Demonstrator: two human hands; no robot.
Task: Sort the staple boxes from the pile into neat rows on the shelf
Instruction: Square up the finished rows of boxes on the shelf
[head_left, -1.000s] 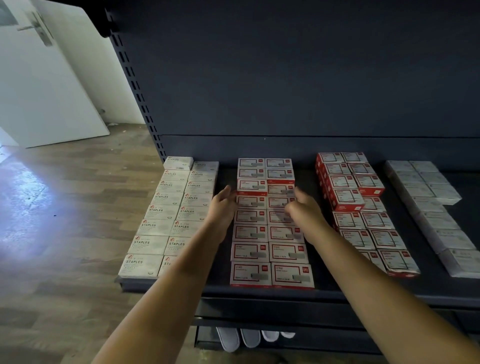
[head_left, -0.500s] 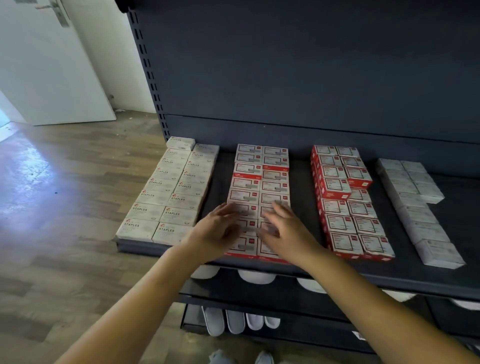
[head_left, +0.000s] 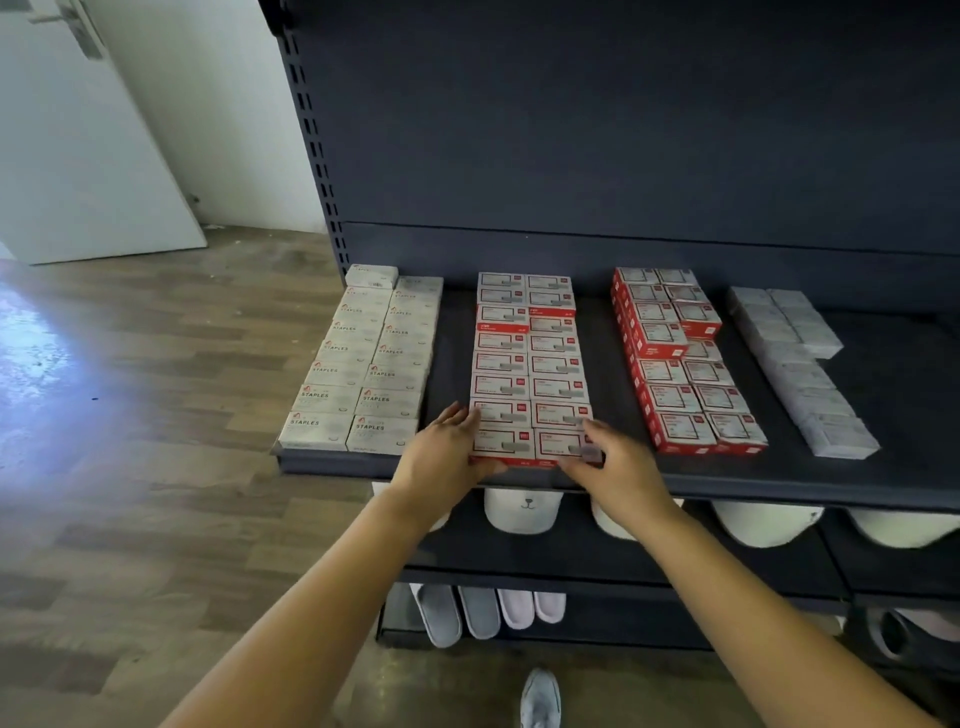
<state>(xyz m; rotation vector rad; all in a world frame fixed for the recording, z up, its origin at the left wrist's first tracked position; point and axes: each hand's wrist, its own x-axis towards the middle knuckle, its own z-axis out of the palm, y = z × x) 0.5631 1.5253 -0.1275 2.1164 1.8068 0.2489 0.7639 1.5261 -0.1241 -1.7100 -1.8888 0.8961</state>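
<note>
Wooden floor (head_left: 156, 364), white door (head_left: 78, 156)

A wood-patterned floor (head_left: 156, 493) is seen to the left of the unit, with a bright patch of glare near the left edge. A white door (head_left: 78, 156) with a metal handle (head_left: 78, 23) is set against a white wall (head_left: 234, 104) in the upper left. White caps (head_left: 522, 509), one marked with a small animal face, are ranged on the tier below, grey and white slippers (head_left: 478, 610) are lined up on the lowest tier, and a grey shoe (head_left: 540, 699) is seen at the bottom edge.
</note>
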